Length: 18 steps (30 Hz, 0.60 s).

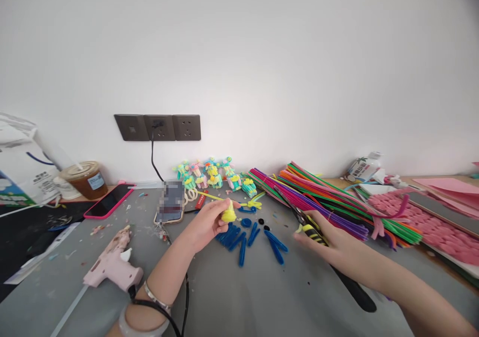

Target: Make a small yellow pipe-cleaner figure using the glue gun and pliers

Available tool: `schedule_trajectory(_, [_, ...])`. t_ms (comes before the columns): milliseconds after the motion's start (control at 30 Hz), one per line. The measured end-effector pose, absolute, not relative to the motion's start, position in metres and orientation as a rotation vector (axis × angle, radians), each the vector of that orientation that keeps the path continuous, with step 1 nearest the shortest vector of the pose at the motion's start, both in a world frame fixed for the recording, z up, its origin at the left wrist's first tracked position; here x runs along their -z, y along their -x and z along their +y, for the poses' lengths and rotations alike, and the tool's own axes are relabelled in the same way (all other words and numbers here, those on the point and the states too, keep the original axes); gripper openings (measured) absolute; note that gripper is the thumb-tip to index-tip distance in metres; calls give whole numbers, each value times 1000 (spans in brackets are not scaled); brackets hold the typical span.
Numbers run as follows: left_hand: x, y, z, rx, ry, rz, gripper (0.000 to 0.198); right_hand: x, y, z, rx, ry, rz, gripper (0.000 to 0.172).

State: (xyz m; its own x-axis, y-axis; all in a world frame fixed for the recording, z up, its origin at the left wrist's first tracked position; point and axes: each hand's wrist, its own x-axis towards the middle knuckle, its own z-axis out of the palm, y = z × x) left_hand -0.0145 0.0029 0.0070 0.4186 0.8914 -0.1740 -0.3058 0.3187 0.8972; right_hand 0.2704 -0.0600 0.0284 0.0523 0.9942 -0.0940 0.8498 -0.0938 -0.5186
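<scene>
Between the fingertips of my left hand (211,223) is a small yellow coil of pipe cleaner (228,212), with a thin yellow strand running off to the left behind the hand. My right hand (326,235) is wrapped round the yellow-and-black handles of long-nose pliers (313,231), whose jaws point up and left, away from the coil. Blue folded pipe cleaner pieces (242,250) lie on the grey mat below and between the hands. Near them sit a blue coil (246,223) and two small black discs (266,228). Several yellow loops (256,202) rest behind.
Small pastel figures (211,173) stand by the wall. Bundles of coloured pipe cleaners (329,197) lie at right, beside pink woven material (437,222). At left are a pink glue gun (116,262), two phones (110,201) (171,202) and a drink cup (87,180). A black cable (186,297) passes my left arm.
</scene>
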Motion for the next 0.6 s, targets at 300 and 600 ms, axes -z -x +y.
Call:
schedule_trajectory(300, [-6,11,1,-986,-983,823,36,16,-274,-59,157,2382,-1974,50])
schedule_trajectory(600, [-2,12,7,-1164,-875,885,39,26,-250,-43,455,2211,-2009,35])
